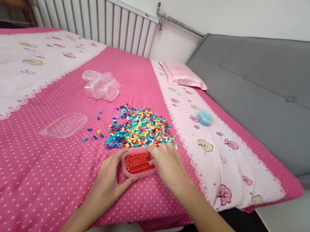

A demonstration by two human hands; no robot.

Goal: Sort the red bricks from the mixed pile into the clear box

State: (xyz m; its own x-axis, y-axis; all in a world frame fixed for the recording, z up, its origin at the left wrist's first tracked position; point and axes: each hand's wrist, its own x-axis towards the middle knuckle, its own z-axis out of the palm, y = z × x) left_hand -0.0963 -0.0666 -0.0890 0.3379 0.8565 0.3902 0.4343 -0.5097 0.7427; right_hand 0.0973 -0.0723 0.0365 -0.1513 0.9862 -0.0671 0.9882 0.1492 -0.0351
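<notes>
A clear plastic container (130, 174) sits near the front edge of the bed, filled with rows of red building bricks (139, 163). My left hand (109, 178) grips its left end, thumb along the near side and fingers at the far side. Curled fingers of my right hand (164, 163) reach into the right end, touching the red rows; whatever is between the fingertips is hidden. Just beyond the container spreads a pile of small mixed-colour bricks (142, 125), with several loose ones to its left.
A clear lid (66, 125) lies flat to the left. Farther back are several stacked clear containers (101, 86). A round tub with light-blue contents (204, 118) stands to the right, a pink pillow (181, 75) behind it. A grey headboard (275, 90) borders the right side.
</notes>
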